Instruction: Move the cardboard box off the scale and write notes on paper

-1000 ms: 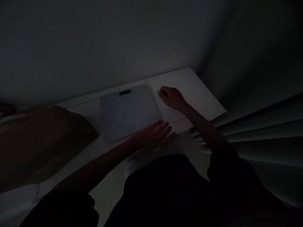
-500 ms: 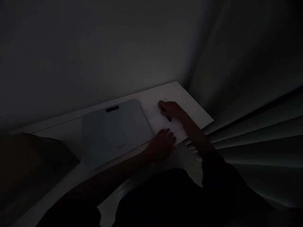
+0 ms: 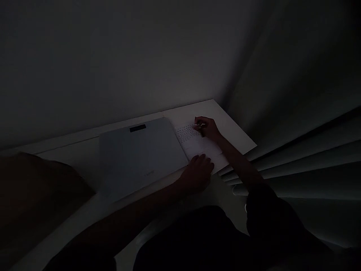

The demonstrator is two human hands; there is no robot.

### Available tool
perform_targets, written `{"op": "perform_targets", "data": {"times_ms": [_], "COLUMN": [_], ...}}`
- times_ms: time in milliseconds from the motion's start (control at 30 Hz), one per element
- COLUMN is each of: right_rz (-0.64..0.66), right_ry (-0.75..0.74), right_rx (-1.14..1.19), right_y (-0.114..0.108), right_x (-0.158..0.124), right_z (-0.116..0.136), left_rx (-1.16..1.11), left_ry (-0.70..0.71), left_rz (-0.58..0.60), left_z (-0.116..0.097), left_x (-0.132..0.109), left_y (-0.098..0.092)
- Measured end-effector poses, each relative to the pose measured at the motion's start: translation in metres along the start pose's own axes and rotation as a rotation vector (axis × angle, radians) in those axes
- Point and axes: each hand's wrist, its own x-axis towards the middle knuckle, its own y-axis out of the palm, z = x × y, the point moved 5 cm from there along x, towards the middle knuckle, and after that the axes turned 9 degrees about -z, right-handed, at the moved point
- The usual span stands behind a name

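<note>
Pinning the printed sheet [image 3: 201, 148] on the desk [image 3: 231, 124] beside the closed laptop [image 3: 138, 154], we are pressing our left hand [image 3: 199, 173] flat at its near edge while our right hand [image 3: 207, 128], curled around something too dark to identify, rests on the light, floppy paper.

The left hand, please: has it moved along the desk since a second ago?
Yes. The left hand has slid right, off the closed laptop's front corner onto the near edge of the paper sheet.

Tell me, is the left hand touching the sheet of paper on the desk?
Touching. The head view shows the left hand lying flat on the near edge of the printed paper sheet, beside the closed laptop, with no gap visible.
</note>
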Motion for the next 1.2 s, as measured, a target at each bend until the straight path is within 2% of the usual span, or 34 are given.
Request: {"op": "perform_targets", "data": {"times_ms": [100,167,267,333,433,567,733,933,1067,1200], "right_rz": [-0.089,-0.015,0.168,0.206,0.17,0.169,0.176,0.204,0.219,0.239], "right_ry": [0.001,0.108,0.251,0.237,0.17,0.168,0.229,0.208,0.251,0.187], "right_rx": [-0.054,0.009,0.047,-0.035,-0.17,-0.263,-0.217,-0.219,-0.181,-0.221], "right_y": [-0.004,0.0,0.013,0.017,0.019,0.021,0.023,0.025,0.025,0.026], "right_x": [0.002,0.001,-0.007,-0.012,-0.015,-0.017,-0.019,-0.02,-0.022,-0.021], "right_z": [0.001,-0.001,-0.001,0.001,0.001,-0.007,-0.013,-0.002,-0.002,-0.003], "left_rx": [-0.008,-0.015,-0.031,-0.039,-0.042,-0.04,-0.011,-0.002,-0.015,-0.026], "left_ry": [-0.009,-0.013,-0.023,-0.028,-0.027,-0.026,-0.01,-0.013,-0.004,-0.022], "left_rz": [0.008,0.002,-0.006,-0.009,-0.04,-0.071,-0.037,-0.081,-0.063,-0.027], "left_z": [0.0,0.0,-0.001,-0.001,0.0,0.001,-0.001,0.0,0.0,0.0], "left_x": [0.0,0.0,0.001,0.001,0.001,-0.001,-0.001,-0.002,-0.001,0.0], "left_y": [0.0,-0.001,-0.003,-0.003,-0.001,0.002,0.003,0.007,0.004,-0.001]}}
